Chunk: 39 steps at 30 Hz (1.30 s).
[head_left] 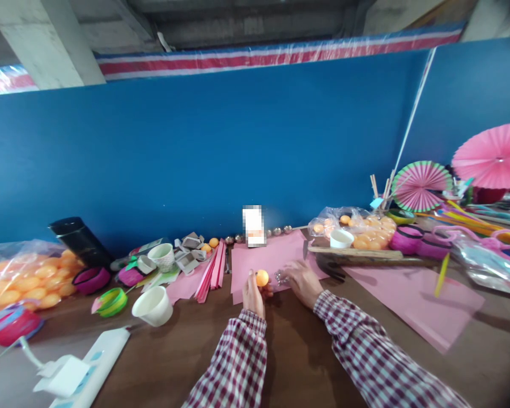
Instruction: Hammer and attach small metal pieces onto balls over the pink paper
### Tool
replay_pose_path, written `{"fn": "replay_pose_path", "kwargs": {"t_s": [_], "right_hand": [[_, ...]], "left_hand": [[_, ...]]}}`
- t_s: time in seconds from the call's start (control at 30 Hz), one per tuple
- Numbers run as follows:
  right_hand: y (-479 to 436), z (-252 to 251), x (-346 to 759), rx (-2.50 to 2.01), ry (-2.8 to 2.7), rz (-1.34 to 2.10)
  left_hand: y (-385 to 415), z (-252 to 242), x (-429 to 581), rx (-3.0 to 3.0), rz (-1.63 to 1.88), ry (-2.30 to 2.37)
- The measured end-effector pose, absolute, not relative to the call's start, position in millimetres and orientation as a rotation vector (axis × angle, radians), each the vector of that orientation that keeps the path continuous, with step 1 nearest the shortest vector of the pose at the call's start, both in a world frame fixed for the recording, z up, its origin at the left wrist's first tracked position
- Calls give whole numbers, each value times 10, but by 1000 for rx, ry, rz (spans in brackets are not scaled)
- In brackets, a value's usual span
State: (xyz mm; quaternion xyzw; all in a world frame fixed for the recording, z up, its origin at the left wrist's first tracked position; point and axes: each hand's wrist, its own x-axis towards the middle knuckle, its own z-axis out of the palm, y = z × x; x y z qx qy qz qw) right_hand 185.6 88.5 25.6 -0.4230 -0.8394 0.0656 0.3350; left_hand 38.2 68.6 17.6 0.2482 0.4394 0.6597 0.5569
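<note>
My left hand (254, 294) is closed around an orange ping-pong ball (262, 277), which shows between thumb and fingers. It is above the near edge of a pink paper sheet (255, 260) on the table. To its right, my right hand (304, 282) reaches over the same sheet with fingers bent. Its fingertips hold a small clear, shiny piece (281, 277), too blurred to name closely. Behind both hands a row of shiny metal balls (277, 232) runs along the wall, beside a blurred-out upright white object (254, 226).
Bags of orange balls (29, 280) lie left and right. White cups (153, 306), folded pink paper strips (212, 272) and a power strip (97, 362) are on the left. On the right are a wooden stick (357, 253), more pink paper (416, 300) and pink scissors (499, 241). A blue partition (238, 141) stands behind.
</note>
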Motion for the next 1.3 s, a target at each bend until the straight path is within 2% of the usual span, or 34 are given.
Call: {"fn": "replay_pose_path", "kwargs": {"t_s": [1.0,1.3], "right_hand": [[921,186,1827,-1069,-2155,168],[989,143,1952,-1312,-1968,73]], "left_hand": [[682,205,390,580,1544,1070],[677,202,385,572,1543,1047]]}}
